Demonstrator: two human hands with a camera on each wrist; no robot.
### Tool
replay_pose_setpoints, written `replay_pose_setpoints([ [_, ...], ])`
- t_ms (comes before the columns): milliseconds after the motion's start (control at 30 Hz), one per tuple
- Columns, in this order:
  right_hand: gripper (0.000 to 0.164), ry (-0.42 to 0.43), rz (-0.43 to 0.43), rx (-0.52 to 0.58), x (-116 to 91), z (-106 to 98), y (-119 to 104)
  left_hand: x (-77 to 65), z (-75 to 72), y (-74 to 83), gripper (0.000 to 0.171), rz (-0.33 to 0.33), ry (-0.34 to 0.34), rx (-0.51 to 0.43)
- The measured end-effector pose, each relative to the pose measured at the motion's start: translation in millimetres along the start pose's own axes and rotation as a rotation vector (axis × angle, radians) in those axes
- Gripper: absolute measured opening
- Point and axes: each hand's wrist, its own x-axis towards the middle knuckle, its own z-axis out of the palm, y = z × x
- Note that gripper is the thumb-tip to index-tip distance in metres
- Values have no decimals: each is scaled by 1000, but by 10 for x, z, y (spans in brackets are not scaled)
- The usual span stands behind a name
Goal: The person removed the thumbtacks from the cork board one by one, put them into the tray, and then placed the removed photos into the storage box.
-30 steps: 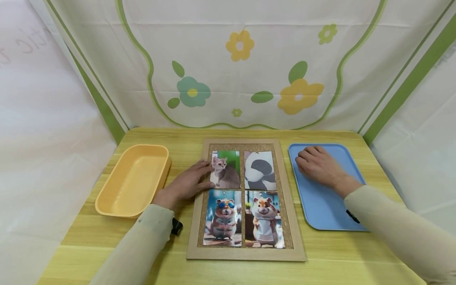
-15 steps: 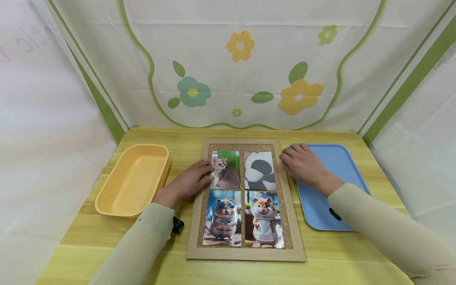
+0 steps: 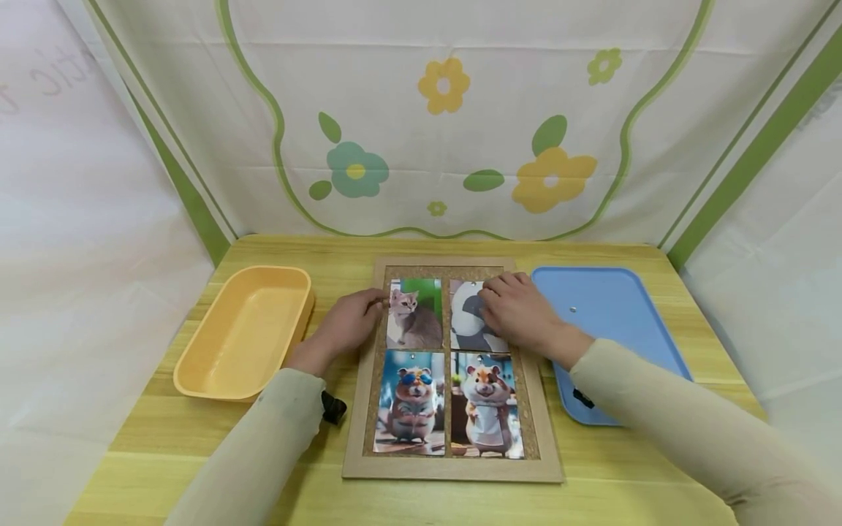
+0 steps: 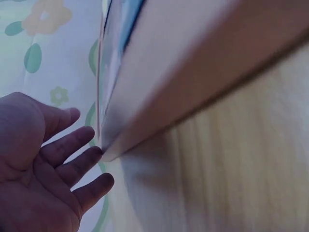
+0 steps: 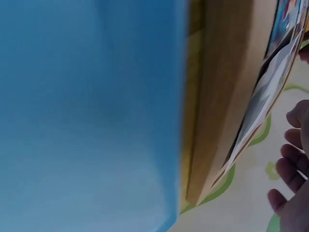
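A wood-framed cork board [image 3: 454, 469] bears a cat photo [image 3: 421, 325] and a panda picture [image 3: 465, 321] above two hamster pictures, one in sunglasses [image 3: 414, 409] and one in an apron [image 3: 488, 424]. My left hand [image 3: 349, 321] is at the board's upper left edge, by the cat photo. Its fingers are loosely spread and hold nothing in the left wrist view. Over the right side of the panda picture is my right hand [image 3: 522, 310], covering part of it. The right wrist view has its fingers [image 5: 290, 175] relaxed, gripping nothing visible.
An orange bin [image 3: 246, 336] stands at the left of the wooden table [image 3: 447, 504]. On the right lies a blue tray [image 3: 615, 307] with a small shiny pin [image 3: 573, 309] on it. A flower-printed cloth [image 3: 408, 109] hangs behind.
My right hand has moved left from the tray to the panda picture, and the pin on the tray now shows. My left hand has drawn back slightly from the cat photo.
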Motion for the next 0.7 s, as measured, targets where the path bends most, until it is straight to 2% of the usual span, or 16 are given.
replay_pose_setpoints([
  [133, 24, -41, 20, 57, 84, 39, -131, 30, -26, 44, 40, -71, 54, -72],
  [333, 23, -18, -26, 93, 176, 91, -303, 76, -101, 88, 37, -175, 110, -193],
  [433, 25, -31, -33, 91, 208, 118, -366, 90, -130, 117, 38, -231, 94, -350],
  [600, 33, -87, -16, 106, 238, 132, -448, 109, -167, 179, 41, -325, 32, -713],
  [700, 39, -126, -7, 101, 240, 132, -479, 134, -179, 196, 42, -373, 9, -819],
])
